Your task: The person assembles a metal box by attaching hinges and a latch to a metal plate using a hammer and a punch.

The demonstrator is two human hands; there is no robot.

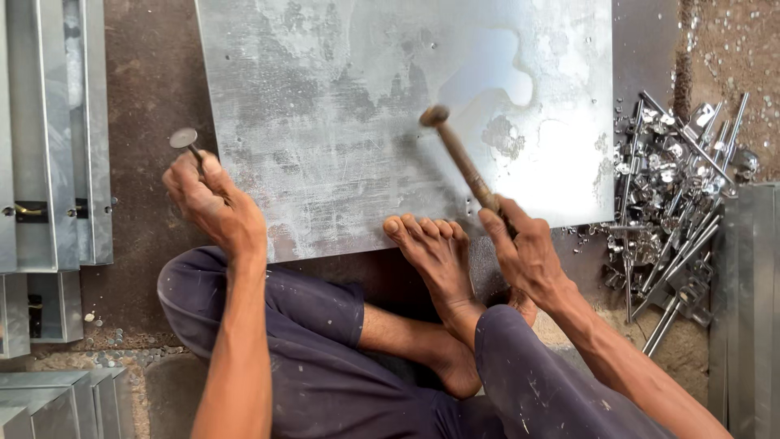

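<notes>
My left hand (213,205) is closed in a fist around a slim metal punch (188,145); its round flat head projects above my fingers (188,180), and its lower end is hidden inside the grip; the fist sits at the left edge of the galvanised metal sheet (341,97), which extends up and to the right of it.

My right hand (526,254) is wrapped fully around the lower end of a wooden-handled hammer (460,156); the handle runs up and to the left from my fingers (497,226), and the small dark head is raised over the sheet, blurred, apart from the punch; whether it touches the sheet I cannot tell.

My bare foot (435,260) lies between the two hands, its toes on the near edge of the sheet; my dark trousers (325,358) are below it.

To the right of my right hand lies a loose pile of shiny bolts and latches (674,179) on the dirt floor; to the left of my left hand stand grey folded metal channels (57,146), one carrying a small brass-coloured fitting (26,211); no labels or packages are visible on any of them.
</notes>
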